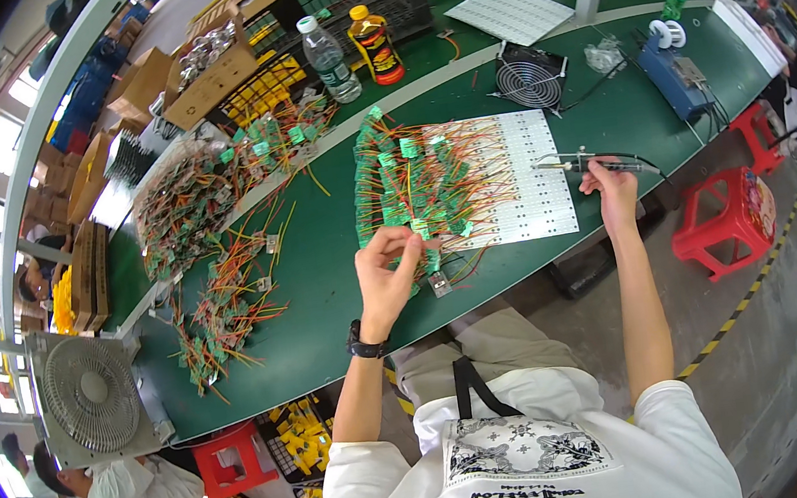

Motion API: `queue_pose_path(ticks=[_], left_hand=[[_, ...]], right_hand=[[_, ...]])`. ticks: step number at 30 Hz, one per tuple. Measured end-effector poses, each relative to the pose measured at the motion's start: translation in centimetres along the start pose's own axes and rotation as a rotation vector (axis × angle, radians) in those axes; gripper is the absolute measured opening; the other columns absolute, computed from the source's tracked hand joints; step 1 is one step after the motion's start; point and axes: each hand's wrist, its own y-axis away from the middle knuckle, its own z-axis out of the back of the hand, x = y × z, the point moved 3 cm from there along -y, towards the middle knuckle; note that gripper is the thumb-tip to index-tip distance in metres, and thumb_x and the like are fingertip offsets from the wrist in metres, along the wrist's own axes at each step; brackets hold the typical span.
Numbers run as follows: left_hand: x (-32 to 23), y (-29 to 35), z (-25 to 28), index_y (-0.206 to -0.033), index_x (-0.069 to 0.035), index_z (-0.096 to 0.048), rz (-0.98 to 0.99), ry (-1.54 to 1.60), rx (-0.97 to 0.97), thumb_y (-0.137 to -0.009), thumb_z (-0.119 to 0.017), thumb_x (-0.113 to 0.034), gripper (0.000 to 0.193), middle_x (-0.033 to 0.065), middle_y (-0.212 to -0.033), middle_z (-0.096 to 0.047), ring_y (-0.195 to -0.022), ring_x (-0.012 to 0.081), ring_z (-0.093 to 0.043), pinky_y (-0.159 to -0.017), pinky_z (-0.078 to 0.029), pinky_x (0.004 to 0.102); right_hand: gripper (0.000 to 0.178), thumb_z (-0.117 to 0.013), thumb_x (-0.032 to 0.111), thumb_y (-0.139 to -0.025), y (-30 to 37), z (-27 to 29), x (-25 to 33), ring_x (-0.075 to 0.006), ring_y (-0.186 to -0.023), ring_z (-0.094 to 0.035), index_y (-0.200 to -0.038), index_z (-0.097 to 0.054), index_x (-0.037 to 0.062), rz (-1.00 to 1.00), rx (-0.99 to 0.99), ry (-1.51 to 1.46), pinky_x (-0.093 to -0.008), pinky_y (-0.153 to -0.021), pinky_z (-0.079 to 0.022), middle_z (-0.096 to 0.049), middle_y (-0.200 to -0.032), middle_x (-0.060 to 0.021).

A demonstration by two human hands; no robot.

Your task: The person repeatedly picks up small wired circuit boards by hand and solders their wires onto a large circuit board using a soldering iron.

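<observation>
A white circuit board panel [547,216] lies on the green bench, with rows of red and yellow wires running to its left side. Those wires lead to small green wired parts [369,168] bunched in rows. My left hand [388,275] is closed in a pinch at the near side of these parts; what its fingertips grip is too small to make out. A soldering iron [612,164] with a dark cable is held in my right hand [613,191], its tip pointing left over the panel's right side. By my left fingers lies a small metal-cased part [440,285].
Heaps of wired parts [185,210] cover the bench's left. A blue soldering station [674,76] with a white spool [668,34] stands at right, near a black fan [532,78]. Two bottles [329,63] stand behind. Red stools [725,221] and other people are around.
</observation>
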Motion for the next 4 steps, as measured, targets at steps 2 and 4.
queue_pose_path(ticks=[2,4], left_hand=[[-1.4,-1.3,-2.5,-0.099,0.001,-0.061,-0.15,-0.133,0.02,-0.092,-0.062,-0.004,0.008,0.0113,-0.094,-0.074,-0.085,0.0153,-0.07,-0.073,-0.052,0.0229],[-2.5,-2.5,-4.1,-0.117,-0.001,-0.06,-0.323,-0.303,0.094,-0.092,-0.062,-0.005,0.026,0.009,-0.096,-0.074,-0.087,0.0229,-0.072,-0.077,-0.053,0.0262]], right_hand=[[0.018,-0.066,0.008,-0.087,0.3,0.8,0.1,-0.0168,-0.058,-0.062,-0.1,-0.062,-0.0034,0.024,0.007,0.006,-0.025,-0.055,-0.048,-0.064,-0.073,-0.0092],[0.018,-0.064,0.007,-0.088,0.2,1.0,0.0,-0.017,-0.059,-0.062,-0.102,-0.063,-0.0029,0.027,0.012,-0.001,-0.025,-0.055,-0.048,-0.064,-0.074,-0.0093]])
